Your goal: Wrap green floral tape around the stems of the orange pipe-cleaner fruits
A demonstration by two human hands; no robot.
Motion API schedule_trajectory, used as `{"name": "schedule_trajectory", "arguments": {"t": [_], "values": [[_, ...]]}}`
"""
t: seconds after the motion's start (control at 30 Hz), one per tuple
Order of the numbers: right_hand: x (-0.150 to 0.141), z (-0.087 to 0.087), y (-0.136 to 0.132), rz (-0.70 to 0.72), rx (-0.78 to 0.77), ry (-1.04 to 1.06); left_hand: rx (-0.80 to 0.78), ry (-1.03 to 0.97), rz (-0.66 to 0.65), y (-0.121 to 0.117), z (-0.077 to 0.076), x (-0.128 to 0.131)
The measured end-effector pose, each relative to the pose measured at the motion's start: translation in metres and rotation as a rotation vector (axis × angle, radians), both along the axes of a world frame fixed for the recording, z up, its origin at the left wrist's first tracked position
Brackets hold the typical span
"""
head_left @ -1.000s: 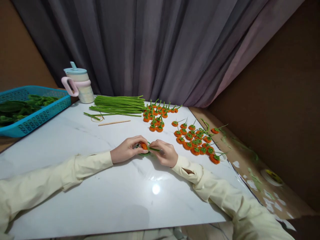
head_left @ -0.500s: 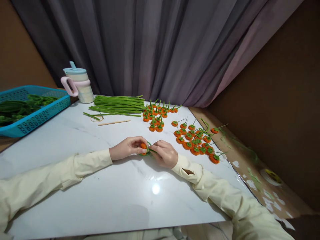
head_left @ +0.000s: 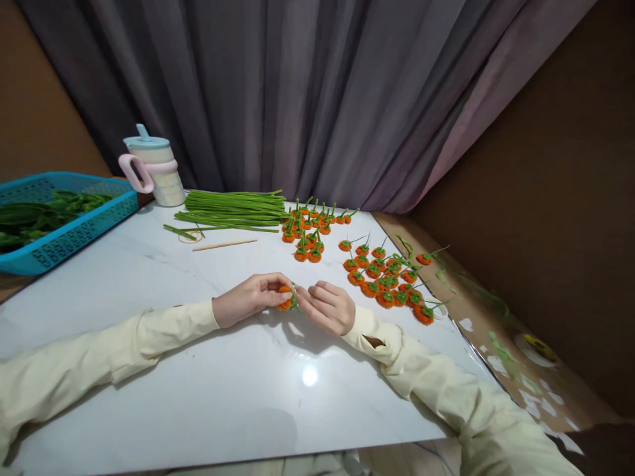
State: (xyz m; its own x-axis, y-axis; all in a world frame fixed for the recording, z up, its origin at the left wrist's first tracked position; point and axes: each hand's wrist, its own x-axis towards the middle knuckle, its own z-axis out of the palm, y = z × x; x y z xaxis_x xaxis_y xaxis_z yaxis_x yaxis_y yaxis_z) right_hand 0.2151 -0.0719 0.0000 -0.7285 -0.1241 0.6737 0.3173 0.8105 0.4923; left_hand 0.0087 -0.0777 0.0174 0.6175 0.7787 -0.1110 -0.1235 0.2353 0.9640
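Both hands meet over the middle of the white marble table. My left hand pinches a small orange fuzzy pumpkin piece between thumb and fingers. My right hand is closed beside it, its fingertips on the green pipe-cleaner strand wrapped at the pumpkin's edge. Both forearms in cream sleeves rest on the tabletop.
Several finished orange pumpkins with green stems lie to the right, more further back. A bundle of green pipe cleaners, a wooden stick, a pastel cup and a blue basket of green pieces stand at the back left.
The green loop seen around the pumpkin has been drawn in tight against it. Both hands have lifted slightly and stayed together; the view shifted a little.
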Motion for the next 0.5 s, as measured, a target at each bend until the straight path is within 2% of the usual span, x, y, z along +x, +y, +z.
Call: {"name": "schedule_trajectory", "arguments": {"t": [0.27,0.5], "values": [[0.0033,0.0016,-0.0023,-0.070,0.067,-0.026,-0.477,-0.235,0.007,-0.0057,-0.0024,0.0039],[0.0048,0.0036,-0.0048,-0.049,0.033,-0.047,-0.644,-0.261,0.032,-0.0067,0.0019,0.0032]]}}
